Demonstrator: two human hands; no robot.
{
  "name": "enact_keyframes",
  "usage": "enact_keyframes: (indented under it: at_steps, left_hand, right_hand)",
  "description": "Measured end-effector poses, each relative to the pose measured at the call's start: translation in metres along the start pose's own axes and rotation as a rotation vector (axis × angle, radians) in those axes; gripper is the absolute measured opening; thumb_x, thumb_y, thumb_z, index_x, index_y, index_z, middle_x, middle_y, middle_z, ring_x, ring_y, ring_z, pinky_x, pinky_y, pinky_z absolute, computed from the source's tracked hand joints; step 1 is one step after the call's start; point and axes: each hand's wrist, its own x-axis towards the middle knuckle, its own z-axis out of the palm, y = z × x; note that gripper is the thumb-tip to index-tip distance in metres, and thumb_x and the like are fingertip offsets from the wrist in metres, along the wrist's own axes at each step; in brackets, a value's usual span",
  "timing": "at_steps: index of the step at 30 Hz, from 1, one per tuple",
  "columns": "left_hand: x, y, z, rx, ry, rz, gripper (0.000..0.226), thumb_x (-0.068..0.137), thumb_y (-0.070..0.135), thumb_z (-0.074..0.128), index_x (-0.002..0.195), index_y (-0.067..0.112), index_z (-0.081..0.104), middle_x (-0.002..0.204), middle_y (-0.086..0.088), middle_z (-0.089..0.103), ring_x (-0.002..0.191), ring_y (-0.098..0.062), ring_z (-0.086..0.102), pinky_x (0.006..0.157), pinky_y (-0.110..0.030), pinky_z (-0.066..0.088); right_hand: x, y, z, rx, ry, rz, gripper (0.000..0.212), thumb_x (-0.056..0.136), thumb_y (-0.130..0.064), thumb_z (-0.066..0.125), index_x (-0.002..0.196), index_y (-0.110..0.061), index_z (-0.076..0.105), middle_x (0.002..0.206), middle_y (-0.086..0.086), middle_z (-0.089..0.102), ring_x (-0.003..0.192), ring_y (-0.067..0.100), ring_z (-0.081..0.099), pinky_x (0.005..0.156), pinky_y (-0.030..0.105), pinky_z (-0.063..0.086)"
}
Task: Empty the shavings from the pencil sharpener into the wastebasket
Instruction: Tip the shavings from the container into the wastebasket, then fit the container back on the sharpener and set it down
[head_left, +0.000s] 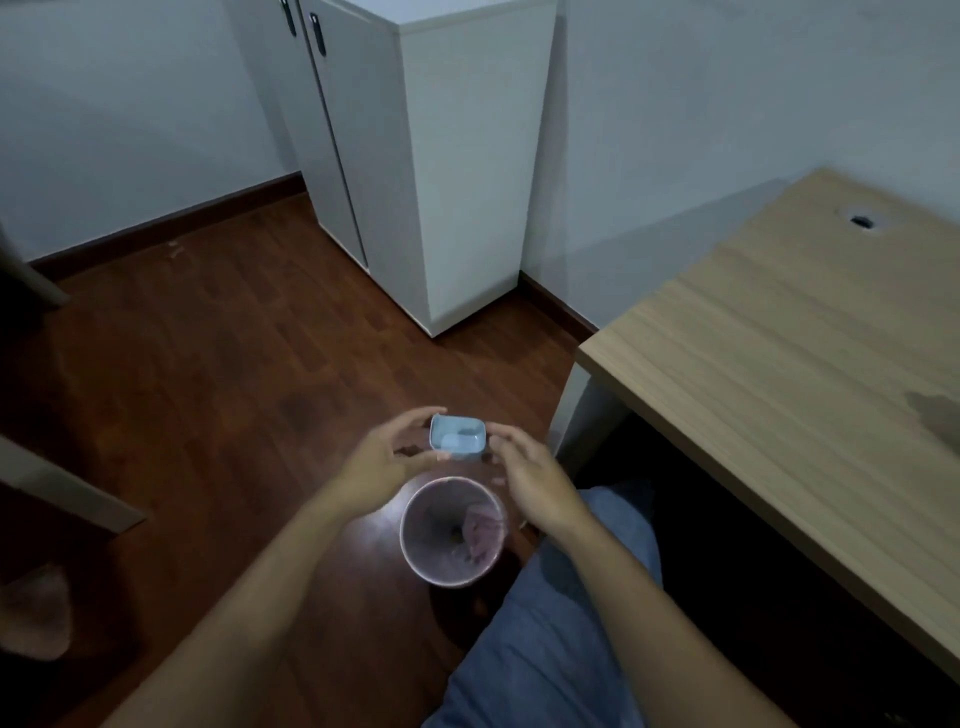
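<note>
left hand (382, 462): fingers pinch the blue sharpener box (458, 438) | right hand (530, 480): fingers loosely curled at its right end | box open side up, just beyond the wastebasket (453, 531) on the floor | tip toward person.

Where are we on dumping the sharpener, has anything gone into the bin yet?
Done: the blue sharpener box is off the desk, held between left hand and right hand, just beyond the wastebasket. It faces open side up; whether shavings remain is unclear. Left: tip it over the bin.
</note>
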Motion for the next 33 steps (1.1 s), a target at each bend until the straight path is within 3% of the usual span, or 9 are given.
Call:
enact_keyframes:
  at_steps: [3,7,11,13,18,20,24,27,33]
  left_hand:
    - [0.005,0.056,-0.011,0.029,-0.026,0.121,0.059,0.092,0.032,0.093,0.145,0.046,0.071,0.145,0.007,0.075,0.126,-0.026,0.077,0.113,-0.049,0.062]
    - [0.005,0.12,-0.019,0.063,-0.057,0.248,0.055,0.09,0.043,0.091,0.141,0.048,0.072,0.144,0.007,0.076,0.111,-0.04,0.079,0.104,-0.056,0.064]
    - [0.009,0.17,-0.005,0.016,-0.126,0.338,0.057,0.088,0.04,0.09,0.142,0.037,0.074,0.134,0.009,0.08,0.09,-0.023,0.076,0.089,-0.04,0.065]
    - [0.018,0.188,0.01,0.003,-0.174,0.364,0.054,0.088,0.039,0.089,0.141,0.036,0.075,0.126,0.013,0.082,0.092,-0.014,0.074,0.088,-0.034,0.063]
    - [0.044,0.223,0.082,-0.025,-0.29,0.436,0.055,0.085,0.034,0.091,0.137,0.027,0.078,0.137,0.002,0.082,0.13,-0.027,0.077,0.112,-0.035,0.061]
    - [0.05,0.236,0.112,-0.034,-0.342,0.442,0.053,0.081,0.04,0.092,0.132,0.031,0.079,0.134,0.004,0.084,0.128,-0.029,0.077,0.112,-0.036,0.062]
    - [0.063,0.259,0.174,0.075,-0.442,0.492,0.058,0.08,0.06,0.094,0.134,0.045,0.079,0.135,0.016,0.082,0.128,-0.012,0.077,0.119,-0.048,0.057]
    - [0.068,0.272,0.217,0.118,-0.501,0.481,0.051,0.087,0.045,0.094,0.135,0.045,0.077,0.135,0.016,0.082,0.127,-0.007,0.076,0.118,-0.044,0.059]
    - [0.078,0.285,0.277,0.13,-0.634,0.474,0.056,0.086,0.045,0.096,0.139,0.04,0.077,0.14,0.016,0.08,0.133,-0.003,0.073,0.123,-0.05,0.055]
  right_hand:
    - [-0.017,-0.043,-0.026,-0.021,0.035,-0.105,0.033,0.113,-0.039,0.053,0.142,-0.04,0.068,0.133,-0.017,0.073,0.125,0.001,0.07,0.114,0.041,0.058]
    - [-0.049,-0.087,-0.055,-0.008,0.037,-0.206,0.032,0.115,-0.034,0.055,0.145,-0.039,0.063,0.132,-0.016,0.074,0.122,0.002,0.073,0.102,0.03,0.064]
    - [-0.084,-0.112,-0.095,-0.025,0.093,-0.294,0.031,0.114,-0.035,0.058,0.144,-0.036,0.066,0.129,-0.018,0.077,0.119,0.0,0.076,0.098,0.026,0.064]
    - [-0.099,-0.116,-0.119,-0.024,0.149,-0.319,0.033,0.112,-0.033,0.061,0.144,-0.033,0.07,0.128,-0.015,0.081,0.115,-0.002,0.077,0.101,0.027,0.063]
    - [-0.138,-0.109,-0.188,-0.134,0.359,-0.321,0.03,0.108,-0.04,0.061,0.133,-0.041,0.078,0.12,-0.023,0.083,0.115,-0.002,0.076,0.109,0.039,0.061]
    - [-0.152,-0.103,-0.214,-0.186,0.43,-0.305,0.031,0.108,-0.045,0.06,0.134,-0.043,0.077,0.123,-0.023,0.082,0.12,-0.002,0.073,0.113,0.041,0.058]
    - [-0.19,-0.086,-0.267,-0.254,0.656,-0.395,0.025,0.109,-0.036,0.067,0.13,-0.035,0.08,0.124,-0.02,0.081,0.115,-0.006,0.074,0.106,0.024,0.057]
    - [-0.213,-0.066,-0.305,-0.352,0.882,-0.495,0.026,0.108,-0.029,0.069,0.133,-0.031,0.077,0.147,-0.014,0.07,0.139,-0.003,0.063,0.111,0.025,0.053]
    - [-0.237,-0.014,-0.357,-0.244,1.039,-0.283,0.068,0.097,-0.046,0.081,0.159,-0.03,0.055,0.163,-0.004,0.048,0.153,0.009,0.045,0.125,0.042,0.045]
